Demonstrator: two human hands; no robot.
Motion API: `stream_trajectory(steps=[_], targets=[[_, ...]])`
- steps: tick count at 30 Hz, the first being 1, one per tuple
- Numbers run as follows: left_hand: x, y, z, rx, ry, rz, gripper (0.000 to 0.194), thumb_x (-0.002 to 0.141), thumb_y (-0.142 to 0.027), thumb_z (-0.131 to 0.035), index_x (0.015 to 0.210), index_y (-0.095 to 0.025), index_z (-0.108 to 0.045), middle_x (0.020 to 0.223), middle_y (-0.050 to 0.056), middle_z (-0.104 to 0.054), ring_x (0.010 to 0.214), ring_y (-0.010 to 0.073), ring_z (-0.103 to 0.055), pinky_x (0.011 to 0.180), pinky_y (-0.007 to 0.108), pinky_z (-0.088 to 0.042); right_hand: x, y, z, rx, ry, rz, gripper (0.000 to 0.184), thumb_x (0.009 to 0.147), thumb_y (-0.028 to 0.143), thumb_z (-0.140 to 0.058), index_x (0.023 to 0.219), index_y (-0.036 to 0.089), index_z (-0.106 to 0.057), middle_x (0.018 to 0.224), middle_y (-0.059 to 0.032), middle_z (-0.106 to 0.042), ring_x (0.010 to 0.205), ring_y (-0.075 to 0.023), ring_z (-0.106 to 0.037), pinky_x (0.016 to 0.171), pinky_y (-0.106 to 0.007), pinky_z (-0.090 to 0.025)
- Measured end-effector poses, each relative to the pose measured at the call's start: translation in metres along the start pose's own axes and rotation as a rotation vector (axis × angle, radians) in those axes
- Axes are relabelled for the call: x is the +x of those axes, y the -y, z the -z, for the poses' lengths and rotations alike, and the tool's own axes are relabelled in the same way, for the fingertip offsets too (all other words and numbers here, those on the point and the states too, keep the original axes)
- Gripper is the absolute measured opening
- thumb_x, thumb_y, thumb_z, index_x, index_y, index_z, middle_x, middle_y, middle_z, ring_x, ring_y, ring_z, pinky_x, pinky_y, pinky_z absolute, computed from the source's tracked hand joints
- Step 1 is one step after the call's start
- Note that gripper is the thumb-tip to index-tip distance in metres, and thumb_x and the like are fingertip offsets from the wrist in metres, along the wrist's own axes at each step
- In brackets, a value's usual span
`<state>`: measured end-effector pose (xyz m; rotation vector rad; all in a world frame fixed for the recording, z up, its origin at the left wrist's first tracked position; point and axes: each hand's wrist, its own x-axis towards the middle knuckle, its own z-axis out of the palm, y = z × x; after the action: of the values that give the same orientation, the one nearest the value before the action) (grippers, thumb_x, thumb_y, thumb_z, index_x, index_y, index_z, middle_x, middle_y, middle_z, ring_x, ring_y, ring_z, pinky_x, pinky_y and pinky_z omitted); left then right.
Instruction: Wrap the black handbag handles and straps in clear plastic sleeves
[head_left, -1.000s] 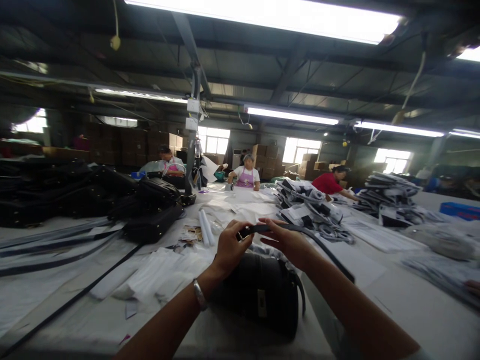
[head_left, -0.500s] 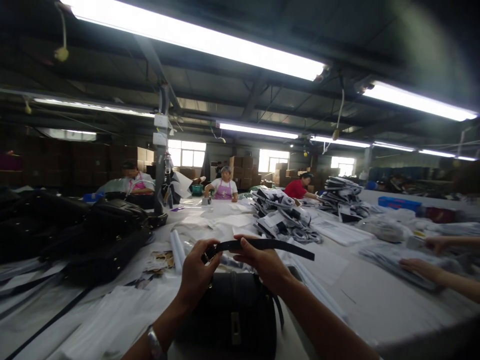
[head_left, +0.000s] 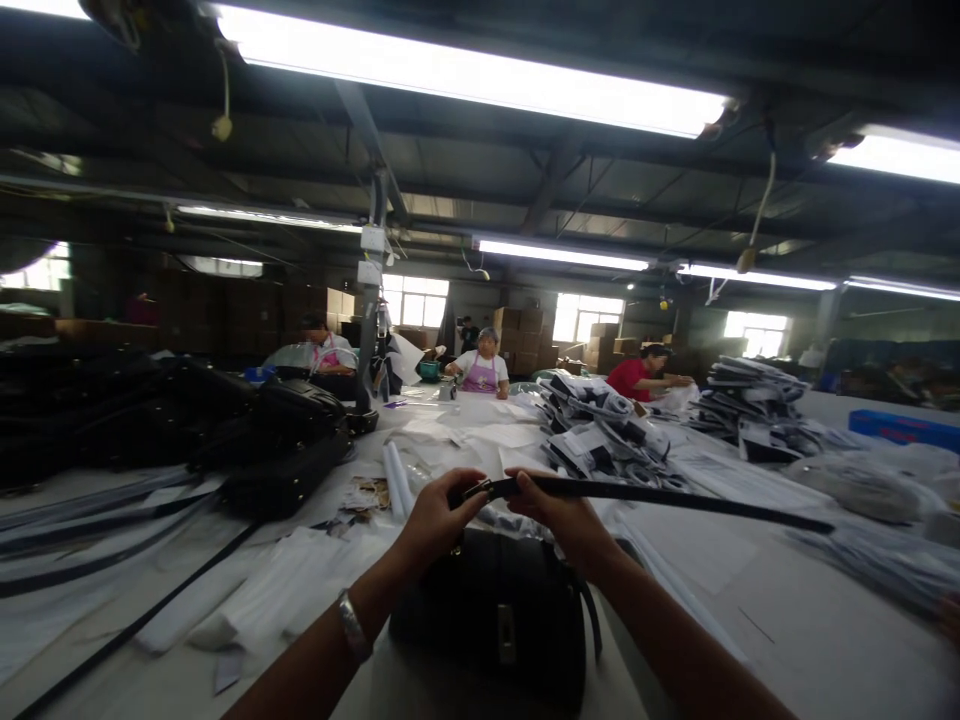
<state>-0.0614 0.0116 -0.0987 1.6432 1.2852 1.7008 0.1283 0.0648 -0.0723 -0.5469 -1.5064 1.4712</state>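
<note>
A black strap [head_left: 675, 494] runs across both hands, its free end reaching far to the right above the table. My left hand [head_left: 439, 515] pinches it at a small metal buckle [head_left: 477, 489]. Close beside, my right hand [head_left: 559, 515] grips the strap between thumb and fingers. Below the hands a black handbag [head_left: 469, 625] stands on the table, a metal clasp [head_left: 506, 633] on its front. Part of another strap [head_left: 592, 620] hangs at the bag's right side.
Black bags [head_left: 277, 440] are heaped on the left, with loose straps [head_left: 142, 620] and white wrapping sheets [head_left: 262, 590] in front. Stacks of grey-and-white packing pieces [head_left: 600, 425] lie ahead on the right. Co-workers, one in a purple apron [head_left: 481, 372], sit across the table.
Much more of the strap now extends to the right of my right hand. The view has turned left, and the co-worker's hands at the right have nearly left it.
</note>
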Motion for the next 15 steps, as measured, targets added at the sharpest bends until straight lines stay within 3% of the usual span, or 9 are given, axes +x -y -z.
stream_trajectory(steps=[8, 12, 15], targets=[[0.0051, -0.0002, 0.0, -0.066, 0.006, 0.065, 0.033, 0.07, -0.036, -0.08, 0.097, -0.016, -0.073, 0.084, 0.007, -0.073, 0.08, 0.0214, -0.066, 0.074, 0.03, -0.048, 0.0015, 0.0033, -0.0006, -0.085, 0.053, 0.022, 0.043, 0.078, 0.05, -0.077, 0.104, 0.017, -0.076, 0.098, -0.0105, -0.078, 0.096, -0.0279, -0.073, 0.085, -0.041, -0.061], [0.0068, -0.0015, -0.0003, -0.073, 0.023, 0.098, 0.035, 0.067, -0.032, -0.082, 0.097, -0.016, -0.072, 0.076, 0.004, -0.07, 0.071, 0.0177, -0.064, 0.066, 0.026, -0.046, 0.0016, 0.0061, -0.0019, -0.295, 0.061, 0.105, 0.048, 0.082, 0.056, -0.068, 0.108, 0.016, -0.075, 0.096, -0.0119, -0.078, 0.089, -0.0293, -0.074, 0.077, -0.042, -0.062], [0.0088, 0.0007, -0.0037, -0.067, 0.029, 0.118, 0.034, 0.065, -0.03, -0.082, 0.094, -0.015, -0.071, 0.072, 0.003, -0.069, 0.066, 0.0168, -0.064, 0.061, 0.025, -0.045, -0.0026, 0.0065, -0.0081, -0.44, 0.062, 0.164, 0.038, 0.083, 0.052, -0.068, 0.103, 0.021, -0.078, 0.092, -0.0093, -0.079, 0.079, -0.0294, -0.074, 0.07, -0.04, -0.059]])
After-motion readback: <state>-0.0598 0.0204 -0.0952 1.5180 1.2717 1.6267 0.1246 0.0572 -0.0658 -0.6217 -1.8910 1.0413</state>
